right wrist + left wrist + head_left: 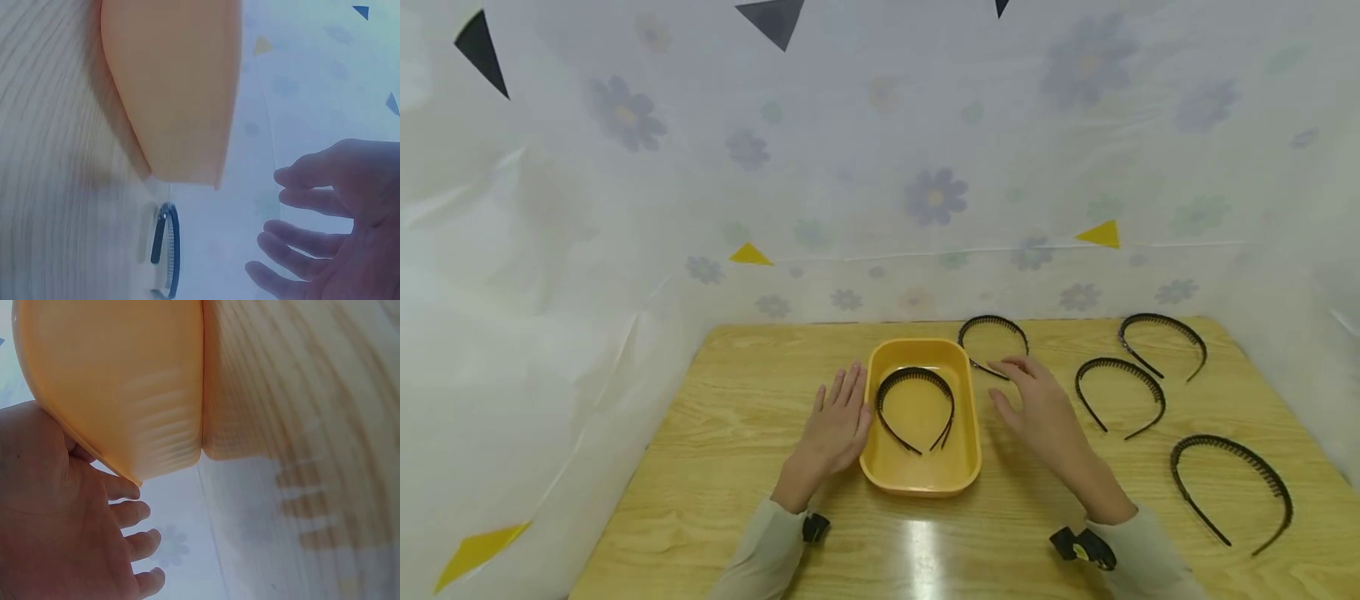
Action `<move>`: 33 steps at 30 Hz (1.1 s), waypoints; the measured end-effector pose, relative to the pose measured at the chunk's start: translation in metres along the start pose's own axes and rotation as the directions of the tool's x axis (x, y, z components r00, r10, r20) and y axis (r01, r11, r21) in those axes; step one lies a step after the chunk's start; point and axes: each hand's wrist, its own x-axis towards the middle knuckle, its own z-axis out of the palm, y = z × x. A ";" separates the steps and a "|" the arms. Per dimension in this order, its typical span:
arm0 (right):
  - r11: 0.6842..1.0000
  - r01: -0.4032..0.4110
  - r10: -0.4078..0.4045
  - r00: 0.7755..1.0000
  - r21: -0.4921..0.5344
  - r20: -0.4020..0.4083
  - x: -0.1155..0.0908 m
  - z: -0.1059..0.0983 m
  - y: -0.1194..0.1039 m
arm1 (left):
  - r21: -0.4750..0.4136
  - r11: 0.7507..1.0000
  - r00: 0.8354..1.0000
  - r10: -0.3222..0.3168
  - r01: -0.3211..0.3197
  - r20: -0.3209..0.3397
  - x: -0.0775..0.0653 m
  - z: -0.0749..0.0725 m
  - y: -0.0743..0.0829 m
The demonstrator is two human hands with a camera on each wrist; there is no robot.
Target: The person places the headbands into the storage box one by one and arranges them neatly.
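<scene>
A yellow plastic tray point(917, 477) sits on the table, holding black toothed headbands point(917, 372); they overlap, so I cannot tell how many. Along the tray's left rim my left hand point(831, 437) rests with its fingers stretched out. The left wrist view shows that hand point(69, 519) against the tray's outer wall point(125, 394). My right hand point(1048, 417) hovers right of the tray with loosely bent fingers and nothing in its grasp. Just beyond its fingertips a black headband point(992, 318) lies behind the tray's right corner. In the right wrist view, that headband point(175, 250) is apart from the hand point(356, 219).
Three more black headbands lie on the right: one at the back point(1165, 317), one in the middle point(1120, 362) and one nearer the front point(1232, 442). A pale flowered sheet point(850, 167) hangs behind and beside the wooden table point(722, 467).
</scene>
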 end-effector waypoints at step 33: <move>0.975 -0.199 0.208 0.974 0.104 -0.085 -0.066 -0.106 0.071 | 0.006 1.000 1.000 -0.008 0.008 0.003 -0.002 -0.001 0.002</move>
